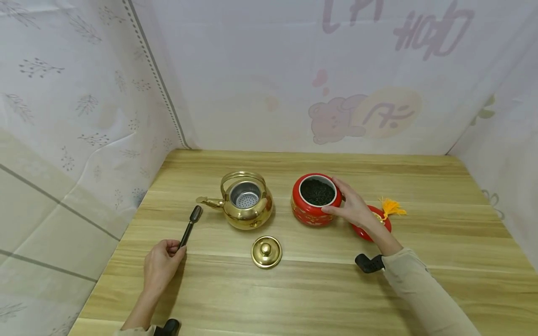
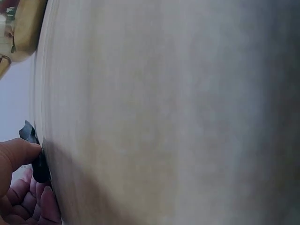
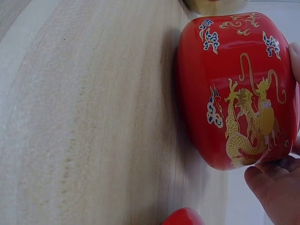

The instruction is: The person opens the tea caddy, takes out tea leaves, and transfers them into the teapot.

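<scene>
Scoop: dark, long-handled [image 1: 188,229], near the teapot [image 1: 248,218], on its spout side; bowl end just short of the spout tip. Can't tell whether it touches the table [image 1: 319,289].
Left hand: pinches the scoop handle [image 1: 163,263]; thumb and fingers closed down onto it, bowl sticking out past them. Hand sits left of the teapot and nearer the person.
Jar: red, round, upright on the table [image 1: 313,215], right of the teapot with a gap between. Uncovered; dark tea leaves [image 1: 317,192] inside.
Right hand: spread wide around the jar's side away from the teapot [image 1: 353,207], thumb at the near rim, fingers at the far side. Has hold of the jar.
Teapot: gold, top off, handle up; perforated strainer [image 1: 247,199] in its mouth.
Teapot lid: gold, knob up [image 1: 266,252], on the table, near side of the teapot.
Jar lid: red [image 1: 363,232], right of the teapot, past the jar, partly under the right forearm; yellow tassel [image 1: 392,206] attached.
Left wrist view only: thumb on one side of the handle, curled fingers on the other.
Right wrist view only: gold dragon [image 3: 246,126] and blue clouds [image 3: 211,42] clear on the jar's side; tea leaves hidden there, only head view has them.
</scene>
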### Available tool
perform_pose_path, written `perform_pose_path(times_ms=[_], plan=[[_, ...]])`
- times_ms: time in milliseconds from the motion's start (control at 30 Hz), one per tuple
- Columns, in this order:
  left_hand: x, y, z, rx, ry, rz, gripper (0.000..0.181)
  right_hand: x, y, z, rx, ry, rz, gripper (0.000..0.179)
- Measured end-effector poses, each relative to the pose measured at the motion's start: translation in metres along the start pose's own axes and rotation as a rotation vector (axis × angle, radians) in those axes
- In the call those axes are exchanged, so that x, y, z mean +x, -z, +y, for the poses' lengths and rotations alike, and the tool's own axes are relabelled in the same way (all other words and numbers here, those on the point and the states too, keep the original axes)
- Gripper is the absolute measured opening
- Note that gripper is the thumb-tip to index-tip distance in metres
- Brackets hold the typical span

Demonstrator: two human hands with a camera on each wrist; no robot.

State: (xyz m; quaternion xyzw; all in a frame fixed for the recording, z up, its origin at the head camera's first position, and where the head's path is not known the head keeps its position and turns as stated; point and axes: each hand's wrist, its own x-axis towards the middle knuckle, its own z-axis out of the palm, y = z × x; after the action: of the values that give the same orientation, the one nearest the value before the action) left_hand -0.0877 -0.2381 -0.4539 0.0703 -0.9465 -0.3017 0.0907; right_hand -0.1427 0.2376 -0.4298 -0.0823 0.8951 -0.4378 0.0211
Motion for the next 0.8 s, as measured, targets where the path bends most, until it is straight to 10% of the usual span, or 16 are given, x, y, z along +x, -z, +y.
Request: perform_pose_path(times_ms=[533,800], plan=[[-0.022,0.031,0.003,-0.040,0.069,-0.086,0.021,0.000,0.000,0.001,0.005,-0.014,-0.003,0.094],[-0.030,0.048,0.027,-0.134,0.105,-0.073,0.025,0.000,-0.001,0.002,0.010,-0.013,0.000,0.093]])
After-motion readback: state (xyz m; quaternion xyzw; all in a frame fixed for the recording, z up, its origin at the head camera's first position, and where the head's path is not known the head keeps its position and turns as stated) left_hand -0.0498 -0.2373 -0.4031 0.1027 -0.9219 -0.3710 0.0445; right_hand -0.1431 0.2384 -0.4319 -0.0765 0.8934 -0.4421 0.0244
